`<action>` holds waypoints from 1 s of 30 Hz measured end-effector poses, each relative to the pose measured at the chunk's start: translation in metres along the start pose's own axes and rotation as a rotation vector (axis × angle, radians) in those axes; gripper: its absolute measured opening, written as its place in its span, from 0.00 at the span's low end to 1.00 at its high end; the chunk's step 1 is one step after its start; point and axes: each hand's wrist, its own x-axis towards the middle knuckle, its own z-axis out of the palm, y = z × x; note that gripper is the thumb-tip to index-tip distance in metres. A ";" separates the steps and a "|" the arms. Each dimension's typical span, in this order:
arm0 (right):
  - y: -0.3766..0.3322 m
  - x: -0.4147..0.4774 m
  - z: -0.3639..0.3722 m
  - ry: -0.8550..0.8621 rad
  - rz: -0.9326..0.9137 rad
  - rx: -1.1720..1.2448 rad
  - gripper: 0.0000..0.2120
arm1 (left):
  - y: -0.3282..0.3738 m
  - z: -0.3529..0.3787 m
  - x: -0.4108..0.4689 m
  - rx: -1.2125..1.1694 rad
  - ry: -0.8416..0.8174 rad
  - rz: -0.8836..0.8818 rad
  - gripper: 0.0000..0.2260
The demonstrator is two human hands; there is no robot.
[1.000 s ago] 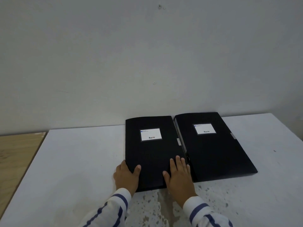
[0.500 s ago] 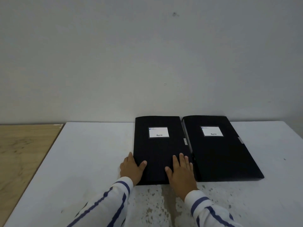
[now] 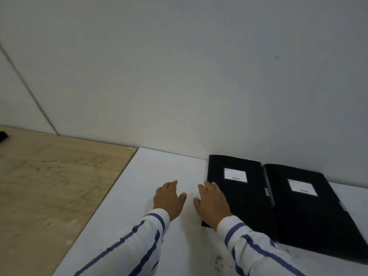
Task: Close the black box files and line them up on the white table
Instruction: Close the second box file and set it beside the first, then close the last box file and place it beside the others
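Note:
Two closed black box files lie flat side by side on the white table [image 3: 159, 172], their far ends against the wall. Each carries a white label. The left box file [image 3: 243, 196] touches the right box file [image 3: 310, 212] along their long edges. My left hand [image 3: 169, 198] hovers over bare table left of the files, fingers apart, holding nothing. My right hand [image 3: 213, 202] is over the left edge of the left box file, fingers spread, gripping nothing.
A light wooden surface [image 3: 49, 186] adjoins the white table on the left, with a small dark object [image 3: 3, 135] at its far left edge. A plain grey wall [image 3: 179, 76] stands right behind the table.
Both hands have come off the left box file and moved left. The view has swung left, so the files now sit at the right of the frame.

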 end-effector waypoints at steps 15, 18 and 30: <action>-0.299 -0.043 0.075 -0.031 -0.294 -0.025 0.21 | -0.258 -0.178 -0.081 0.051 0.190 -0.173 0.25; -0.363 -0.059 0.094 -0.047 -0.350 -0.012 0.22 | -0.313 -0.215 -0.105 0.055 0.222 -0.217 0.24; -0.568 -0.071 0.154 -0.083 -0.527 -0.014 0.22 | -0.488 -0.322 -0.147 -0.028 0.343 -0.382 0.23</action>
